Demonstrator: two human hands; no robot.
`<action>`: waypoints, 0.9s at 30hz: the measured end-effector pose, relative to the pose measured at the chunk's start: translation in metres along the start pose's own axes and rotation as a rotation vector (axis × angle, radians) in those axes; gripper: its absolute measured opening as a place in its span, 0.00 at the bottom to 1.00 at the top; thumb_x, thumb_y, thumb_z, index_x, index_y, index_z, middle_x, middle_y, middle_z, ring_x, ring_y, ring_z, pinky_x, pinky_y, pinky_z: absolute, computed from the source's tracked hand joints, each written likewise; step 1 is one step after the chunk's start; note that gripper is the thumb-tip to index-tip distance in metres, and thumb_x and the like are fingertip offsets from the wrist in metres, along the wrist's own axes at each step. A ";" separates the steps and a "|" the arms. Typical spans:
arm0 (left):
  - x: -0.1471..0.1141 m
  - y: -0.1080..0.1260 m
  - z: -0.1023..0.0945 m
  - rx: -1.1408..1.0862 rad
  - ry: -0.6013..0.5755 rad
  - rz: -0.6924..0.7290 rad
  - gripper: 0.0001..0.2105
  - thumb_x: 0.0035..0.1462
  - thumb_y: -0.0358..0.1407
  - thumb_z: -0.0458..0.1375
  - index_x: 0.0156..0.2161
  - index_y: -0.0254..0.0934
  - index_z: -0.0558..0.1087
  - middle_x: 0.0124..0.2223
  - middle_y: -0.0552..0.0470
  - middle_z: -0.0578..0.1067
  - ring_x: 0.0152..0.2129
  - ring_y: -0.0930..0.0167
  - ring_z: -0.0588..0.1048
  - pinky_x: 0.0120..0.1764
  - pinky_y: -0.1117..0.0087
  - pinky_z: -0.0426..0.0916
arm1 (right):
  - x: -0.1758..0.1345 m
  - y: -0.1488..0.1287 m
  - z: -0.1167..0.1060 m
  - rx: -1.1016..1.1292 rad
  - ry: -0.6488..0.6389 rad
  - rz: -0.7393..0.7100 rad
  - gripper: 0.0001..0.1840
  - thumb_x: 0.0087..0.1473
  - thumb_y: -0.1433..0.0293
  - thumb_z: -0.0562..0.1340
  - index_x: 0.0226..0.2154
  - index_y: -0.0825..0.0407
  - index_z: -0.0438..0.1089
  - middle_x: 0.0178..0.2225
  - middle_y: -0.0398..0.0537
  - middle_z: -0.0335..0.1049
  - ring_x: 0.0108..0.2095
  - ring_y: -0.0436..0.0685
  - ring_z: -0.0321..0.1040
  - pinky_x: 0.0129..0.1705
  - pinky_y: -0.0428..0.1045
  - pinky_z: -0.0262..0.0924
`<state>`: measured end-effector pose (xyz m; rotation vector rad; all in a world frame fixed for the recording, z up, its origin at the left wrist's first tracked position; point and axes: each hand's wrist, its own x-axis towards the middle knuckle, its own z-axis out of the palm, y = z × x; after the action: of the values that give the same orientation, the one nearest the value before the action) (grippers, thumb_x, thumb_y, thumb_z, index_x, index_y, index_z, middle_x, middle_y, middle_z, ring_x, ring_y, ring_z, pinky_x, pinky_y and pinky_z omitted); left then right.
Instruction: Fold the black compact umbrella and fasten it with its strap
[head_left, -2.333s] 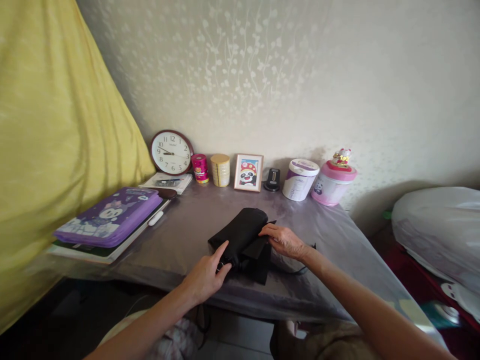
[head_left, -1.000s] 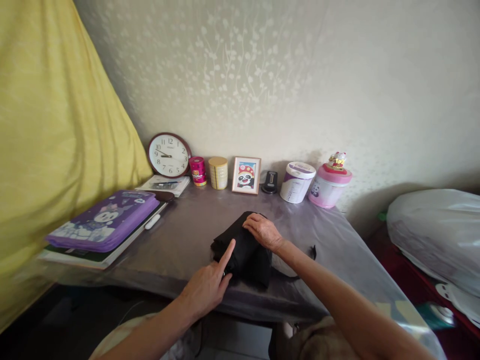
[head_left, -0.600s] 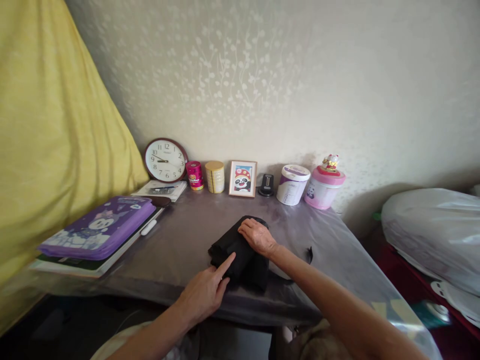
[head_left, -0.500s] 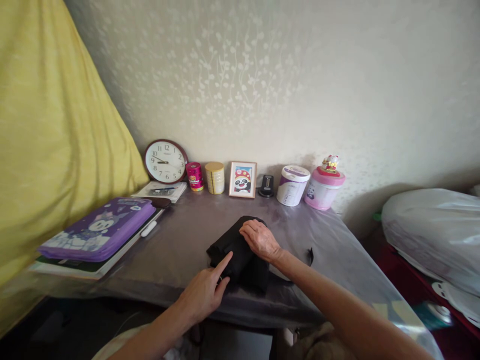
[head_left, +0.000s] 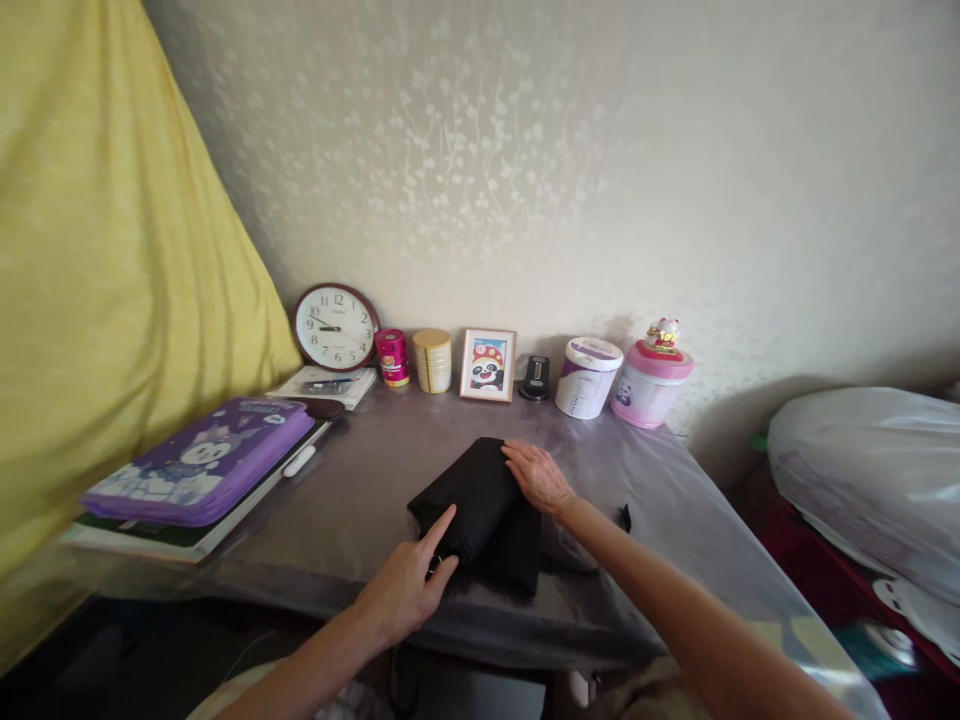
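A black folding umbrella (head_left: 480, 500) lies on the table, its loose cloth gathered and folded over. My left hand (head_left: 409, 590) grips its near left end, index finger stretched along the cloth and thumb apart. The other fingers curl out of sight underneath, near a small shiny ring. My right hand (head_left: 538, 478) rests on the far right edge of the cloth, with its fingers extended and fairly flat. A dark strap end (head_left: 625, 517) sticks up beyond my right forearm. Below the table edge hangs a dark cord loop (head_left: 403, 685).
A purple case (head_left: 202, 460) lies on books at left. Along the wall stand a clock (head_left: 336, 326), a pink tin (head_left: 392, 358), a yellow-lidded tin (head_left: 433, 362), a panda picture frame (head_left: 487, 365), a black stand (head_left: 535, 378) and two tubs (head_left: 589, 380). A plastic bag (head_left: 870, 460) sits at right.
My right hand has slid slightly right, and its bent fingers have straightened. The cloth under it lies smoother and more spread out. My left hand stays at the near end.
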<state>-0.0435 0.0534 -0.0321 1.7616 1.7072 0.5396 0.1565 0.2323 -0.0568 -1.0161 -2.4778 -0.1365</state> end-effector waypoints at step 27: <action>0.000 0.011 0.001 0.000 0.065 -0.031 0.28 0.59 0.40 0.44 0.63 0.40 0.45 0.24 0.54 0.72 0.16 0.73 0.71 0.22 0.74 0.64 | -0.006 -0.019 -0.019 1.018 -0.168 1.023 0.14 0.55 0.65 0.52 0.41 0.56 0.60 0.28 0.48 0.67 0.24 0.54 0.72 0.25 0.51 0.68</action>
<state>-0.0348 0.0533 -0.0260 1.7324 1.7760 0.5895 0.1543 0.2100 -0.0412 -1.5802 -1.4374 1.3737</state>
